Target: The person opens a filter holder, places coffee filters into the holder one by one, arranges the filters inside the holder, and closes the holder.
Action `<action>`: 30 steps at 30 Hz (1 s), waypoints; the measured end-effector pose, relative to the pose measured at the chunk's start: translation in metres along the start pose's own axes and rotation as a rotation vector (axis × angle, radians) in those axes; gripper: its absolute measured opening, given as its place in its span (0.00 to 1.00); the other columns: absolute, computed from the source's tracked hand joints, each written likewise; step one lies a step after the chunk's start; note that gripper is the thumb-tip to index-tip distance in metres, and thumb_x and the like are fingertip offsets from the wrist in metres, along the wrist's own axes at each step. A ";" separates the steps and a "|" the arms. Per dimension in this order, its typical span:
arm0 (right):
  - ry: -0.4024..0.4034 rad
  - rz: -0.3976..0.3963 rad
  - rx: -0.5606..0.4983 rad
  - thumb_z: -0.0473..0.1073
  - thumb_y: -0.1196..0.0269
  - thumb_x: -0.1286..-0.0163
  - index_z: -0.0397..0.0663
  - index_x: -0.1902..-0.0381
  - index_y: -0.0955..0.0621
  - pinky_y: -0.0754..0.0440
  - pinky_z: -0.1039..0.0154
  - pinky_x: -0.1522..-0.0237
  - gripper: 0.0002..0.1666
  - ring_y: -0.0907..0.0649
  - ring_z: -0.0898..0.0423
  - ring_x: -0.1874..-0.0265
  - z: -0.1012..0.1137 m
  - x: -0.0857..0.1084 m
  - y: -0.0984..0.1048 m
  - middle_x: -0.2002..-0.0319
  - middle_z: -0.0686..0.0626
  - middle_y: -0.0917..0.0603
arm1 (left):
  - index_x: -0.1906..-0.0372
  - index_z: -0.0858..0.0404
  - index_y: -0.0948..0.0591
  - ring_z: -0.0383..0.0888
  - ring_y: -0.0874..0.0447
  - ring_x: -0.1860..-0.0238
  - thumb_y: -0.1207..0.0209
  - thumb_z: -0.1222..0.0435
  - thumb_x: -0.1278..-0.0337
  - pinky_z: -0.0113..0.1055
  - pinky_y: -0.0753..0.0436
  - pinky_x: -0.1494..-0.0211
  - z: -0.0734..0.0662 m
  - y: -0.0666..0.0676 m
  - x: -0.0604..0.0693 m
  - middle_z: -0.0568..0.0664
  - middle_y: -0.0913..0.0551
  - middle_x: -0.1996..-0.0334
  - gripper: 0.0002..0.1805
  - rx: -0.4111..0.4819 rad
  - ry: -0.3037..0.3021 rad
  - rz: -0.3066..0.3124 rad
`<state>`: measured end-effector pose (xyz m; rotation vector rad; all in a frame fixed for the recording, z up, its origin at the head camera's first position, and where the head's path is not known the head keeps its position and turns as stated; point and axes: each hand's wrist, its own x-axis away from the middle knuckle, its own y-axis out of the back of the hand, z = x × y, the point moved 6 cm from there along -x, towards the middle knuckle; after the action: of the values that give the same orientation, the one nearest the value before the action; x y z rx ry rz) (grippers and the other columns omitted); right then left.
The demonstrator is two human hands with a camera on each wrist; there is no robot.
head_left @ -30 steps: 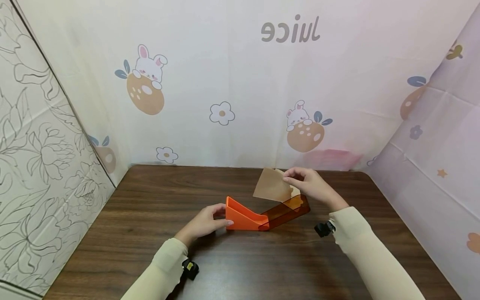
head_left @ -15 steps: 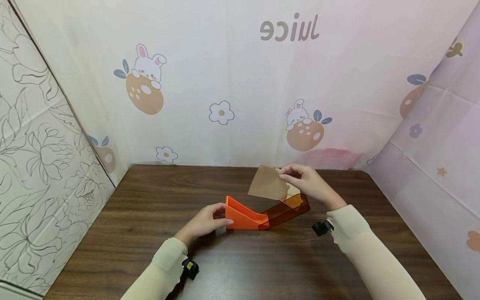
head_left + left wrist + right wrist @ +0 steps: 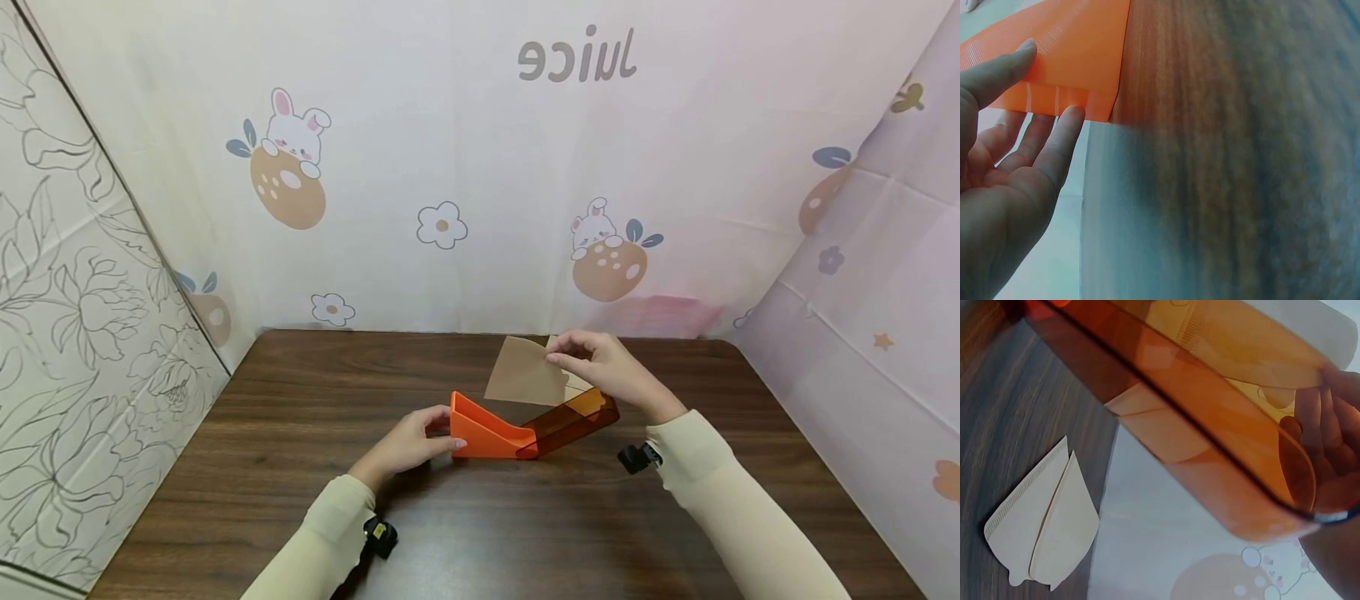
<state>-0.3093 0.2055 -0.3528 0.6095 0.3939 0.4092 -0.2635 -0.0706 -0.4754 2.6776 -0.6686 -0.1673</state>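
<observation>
In the head view, my left hand (image 3: 408, 446) grips the tall left end of an orange coffee filter holder (image 3: 483, 437) standing on the table. Its thumb lies on the near side and the fingers on the end wall, as the left wrist view shows. A see-through amber lid (image 3: 573, 423) is swung open to the right of the holder. Behind the lid, my right hand (image 3: 603, 367) pinches the edge of a thin tan paper coffee filter (image 3: 521, 372), held up over the table. Paler coffee filters (image 3: 1041, 525) lie on the table beyond, partly hidden in the head view.
The dark wood table (image 3: 300, 517) reaches back to a patterned curtain (image 3: 375, 167). A panel with flower line drawings (image 3: 90, 317) stands at the left, and more curtain (image 3: 885, 275) hangs at the right.
My right hand has moved a little left with the coffee filter, which rose slightly and then sank again. The left hand and the holder have stayed in place.
</observation>
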 end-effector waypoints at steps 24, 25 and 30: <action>0.082 0.052 0.062 0.46 0.33 0.30 0.58 0.57 0.15 0.19 0.61 0.60 0.05 0.18 0.57 0.65 0.017 -0.002 -0.023 0.64 0.57 0.15 | 0.42 0.61 0.20 0.47 0.20 0.45 0.31 0.61 0.39 0.51 0.25 0.38 0.005 0.001 0.000 0.48 0.16 0.49 0.22 0.034 0.006 0.009; 0.084 0.053 0.067 0.46 0.32 0.30 0.58 0.57 0.15 0.19 0.61 0.60 0.05 0.18 0.57 0.65 0.017 -0.001 -0.023 0.64 0.57 0.16 | 0.41 0.61 0.20 0.47 0.20 0.44 0.32 0.61 0.39 0.51 0.25 0.38 0.005 0.001 -0.001 0.48 0.16 0.49 0.22 0.035 0.004 0.008; 0.107 0.060 0.092 0.45 0.32 0.31 0.60 0.58 0.14 0.18 0.60 0.62 0.05 0.17 0.60 0.66 0.018 -0.001 -0.028 0.63 0.57 0.17 | 0.41 0.63 0.21 0.50 0.20 0.44 0.32 0.65 0.38 0.52 0.25 0.38 0.003 0.000 0.000 0.50 0.16 0.48 0.21 0.041 0.001 0.002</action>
<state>-0.2946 0.1759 -0.3564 0.6924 0.4995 0.4841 -0.2641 -0.0711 -0.4780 2.7159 -0.6810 -0.1533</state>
